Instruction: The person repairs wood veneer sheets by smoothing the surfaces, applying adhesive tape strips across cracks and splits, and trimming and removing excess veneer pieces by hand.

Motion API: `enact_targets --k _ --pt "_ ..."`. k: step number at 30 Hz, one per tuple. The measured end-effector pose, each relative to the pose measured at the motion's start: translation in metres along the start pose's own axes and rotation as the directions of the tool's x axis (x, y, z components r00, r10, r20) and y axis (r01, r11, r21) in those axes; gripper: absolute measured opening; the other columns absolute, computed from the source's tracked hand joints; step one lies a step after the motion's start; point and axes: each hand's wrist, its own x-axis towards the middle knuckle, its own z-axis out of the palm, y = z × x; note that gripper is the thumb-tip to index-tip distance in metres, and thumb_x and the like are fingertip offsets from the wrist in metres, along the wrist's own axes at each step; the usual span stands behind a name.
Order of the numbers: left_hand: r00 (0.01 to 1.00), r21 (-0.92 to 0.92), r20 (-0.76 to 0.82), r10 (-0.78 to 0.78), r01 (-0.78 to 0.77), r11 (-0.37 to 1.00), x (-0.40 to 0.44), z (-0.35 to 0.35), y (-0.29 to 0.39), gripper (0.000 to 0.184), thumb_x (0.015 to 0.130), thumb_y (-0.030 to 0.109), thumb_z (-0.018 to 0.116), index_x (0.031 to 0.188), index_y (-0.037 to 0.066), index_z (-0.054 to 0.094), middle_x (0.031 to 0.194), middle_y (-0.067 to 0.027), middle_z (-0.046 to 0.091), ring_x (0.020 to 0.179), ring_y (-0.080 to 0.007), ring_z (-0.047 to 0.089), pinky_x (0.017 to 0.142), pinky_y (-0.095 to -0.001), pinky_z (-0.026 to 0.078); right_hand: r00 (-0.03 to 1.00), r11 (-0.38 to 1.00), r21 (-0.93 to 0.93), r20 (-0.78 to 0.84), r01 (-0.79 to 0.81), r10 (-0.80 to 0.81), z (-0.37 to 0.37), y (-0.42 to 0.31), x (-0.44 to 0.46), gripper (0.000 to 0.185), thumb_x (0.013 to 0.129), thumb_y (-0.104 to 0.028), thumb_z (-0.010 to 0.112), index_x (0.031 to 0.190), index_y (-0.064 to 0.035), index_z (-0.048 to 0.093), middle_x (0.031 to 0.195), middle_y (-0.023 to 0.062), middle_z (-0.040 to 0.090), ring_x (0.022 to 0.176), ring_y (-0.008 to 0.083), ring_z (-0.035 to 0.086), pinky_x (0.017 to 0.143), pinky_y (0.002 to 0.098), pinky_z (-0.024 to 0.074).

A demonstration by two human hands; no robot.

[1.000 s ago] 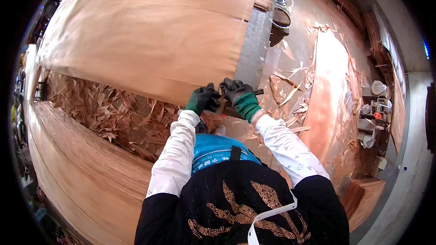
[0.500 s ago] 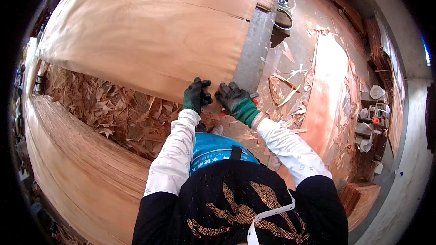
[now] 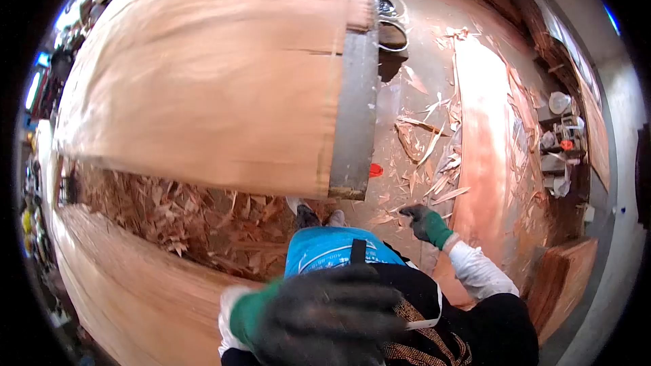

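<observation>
My left hand (image 3: 325, 318), in a dark-coated glove with a green cuff, is raised close to the camera in front of my chest. Motion smears its fingers, and whether they hold anything cannot be made out. Off to the right, my right hand (image 3: 427, 224) hovers above the littered floor in a matching glove, fingers apart and nothing in them. A broad sheet of wood veneer (image 3: 217, 95) lies across the work table ahead of both hands, apart from them. Along its right side shows the table's bare grey edge (image 3: 352, 115). A dark split runs in from the sheet's right edge.
A veneer stack (image 3: 129, 285) stands at the lower left. Scraps (image 3: 176, 217) litter the floor between it and the table. On the right lies a long veneer strip (image 3: 478, 129). A small red object (image 3: 376, 170) sits by the table corner, with another stack (image 3: 563, 285) at lower right.
Both hands have left the veneer's near edge. The left came back and up toward the camera; the right moved right and down. The view has shifted, showing the table corner uncovered.
</observation>
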Motion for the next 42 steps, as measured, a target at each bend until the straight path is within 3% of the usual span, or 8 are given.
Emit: enact_targets --k 13,19,27,29,31,35,39,42 --pt "0.902 -0.109 0.425 0.079 -0.035 0.993 0.059 0.053 0.066 0.031 0.087 0.022 0.061 0.105 -0.002 0.065 0.102 -0.0176 0.067 0.096 -0.0344 0.064 0.092 -0.0465 0.046 0.997 0.996 0.084 -0.081 0.002 0.005 0.004 -0.01 0.01 0.048 0.072 0.001 0.055 0.117 -0.0102 0.063 0.115 0.0172 0.061 0.108 0.0312 0.058 0.093 0.038 0.0462" --pt "0.867 -0.758 -0.48 -0.137 -0.331 0.562 0.109 0.01 0.026 0.026 0.1 0.029 0.046 0.113 0.012 0.06 0.087 -0.0014 0.066 0.077 -0.0176 0.062 0.093 -0.041 0.046 0.99 0.941 0.337 -0.138 0.014 0.035 -0.023 -0.016 0.056 0.041 0.078 0.001 0.058 0.118 -0.0064 0.061 0.117 0.0135 0.062 0.104 0.0255 0.061 0.087 0.0338 0.0498" --pt "0.808 -0.331 -0.521 0.275 -0.489 0.807 0.081 -0.221 0.028 0.039 0.098 0.029 0.049 0.134 0.016 0.05 0.11 0.004 0.068 0.085 -0.0109 0.065 0.091 -0.0371 0.049 0.974 0.578 0.816 -0.146 0.02 0.174 -0.121 -0.111 0.178 0.044 0.082 -0.004 0.057 0.126 -0.0048 0.053 0.115 0.0079 0.063 0.088 0.0165 0.064 0.066 0.0278 0.0486" --pt "0.473 -0.057 -0.822 0.317 -0.622 0.781 0.065 -0.236 0.057 0.041 0.097 0.019 0.05 0.137 0.01 0.045 0.105 -0.003 0.067 0.072 -0.0127 0.06 0.093 -0.0393 0.05 0.98 0.63 0.777 -0.11 -0.02 0.168 -0.143 -0.134 0.218 0.051 0.081 -0.01 0.056 0.13 -0.0057 0.048 0.118 0.0062 0.06 0.085 0.0147 0.065 0.06 0.0252 0.0437" --pt "0.672 -0.084 -0.574 0.467 -0.616 0.783 0.033 -0.27 0.078 0.04 0.097 0.017 0.05 0.135 0.006 0.046 0.116 -0.0085 0.064 0.096 -0.0185 0.064 0.097 -0.0418 0.049 0.976 0.607 0.795 -0.13 -0.002 0.173 -0.155 -0.147 0.264 0.054 0.079 -0.018 0.06 0.13 -0.0079 0.048 0.113 0.0035 0.06 0.084 0.014 0.064 0.06 0.0267 0.0423" --pt "0.228 0.262 -0.862 0.453 -0.564 0.783 0.006 -0.25 0.11 0.04 0.095 0.022 0.054 0.131 0.003 0.049 0.124 -0.009 0.057 0.097 -0.0186 0.062 0.096 -0.0423 0.051 0.93 0.484 0.873 -0.228 0.064 0.288 -0.173 -0.168 0.354 0.041 0.077 -0.019 0.066 0.116 -0.0111 0.054 0.085 -0.0013 0.063 0.077 0.0129 0.063 0.061 0.032 0.0442" --pt "0.199 0.295 -0.884 0.423 -0.464 0.835 -0.024 -0.228 0.098 0.042 0.097 0.022 0.052 0.134 0.003 0.046 0.117 -0.0096 0.06 0.101 -0.0168 0.058 0.101 -0.0436 0.047 0.938 0.471 0.876 -0.24 0.099 0.248 -0.182 -0.156 0.43 0.022 0.076 -0.016 0.068 0.096 -0.0094 0.06 0.073 0.0022 0.062 0.064 0.0148 0.059 0.053 0.0293 0.0437" --pt "-0.233 0.381 -0.919 0.319 -0.313 0.87 -0.008 -0.174 0.088 0.043 0.099 0.022 0.047 0.137 0.003 0.041 0.118 -0.0092 0.056 0.107 -0.0164 0.053 0.105 -0.0429 0.043 0.972 0.323 0.941 -0.165 0.104 0.168 -0.181 -0.146 0.451 0.012 0.077 -0.016 0.068 0.085 -0.009 0.062 0.068 0.0035 0.061 0.057 0.0155 0.056 0.05 0.0298 0.0431"
